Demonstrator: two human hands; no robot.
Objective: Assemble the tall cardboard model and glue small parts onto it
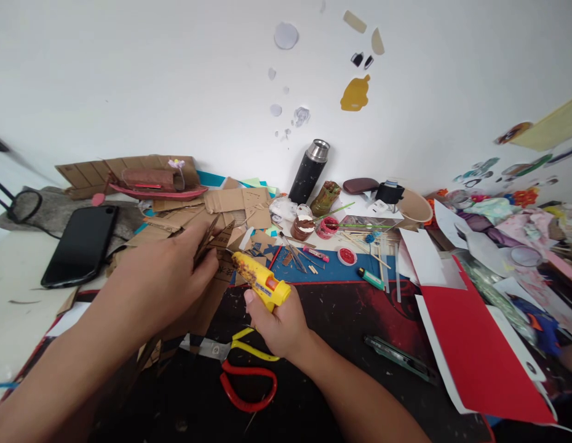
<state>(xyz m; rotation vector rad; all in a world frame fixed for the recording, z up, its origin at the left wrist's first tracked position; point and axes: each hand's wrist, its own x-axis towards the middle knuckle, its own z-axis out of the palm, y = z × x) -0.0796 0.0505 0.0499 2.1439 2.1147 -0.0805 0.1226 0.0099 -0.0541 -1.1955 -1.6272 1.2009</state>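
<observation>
Wrapped round its grip, my right hand (283, 323) holds a yellow glue gun (261, 278) that points up and to the left. My left hand (168, 280) is closed on a piece of brown cardboard (224, 237), with the thumb and fingers pinching its edge. The gun's nozzle is close to this cardboard; whether they touch I cannot tell. Below the hands, scissors (249, 375) with one red and one yellow handle lie on the black mat (332, 387), their blades partly under cardboard.
A black phone (80, 246) lies at the left, with a red model boat (157, 184) behind it. Paint jars (303, 227), a black flask (309, 172) and brushes stand or lie at the back. A utility knife (401, 358) and red paper (484, 344) lie at the right.
</observation>
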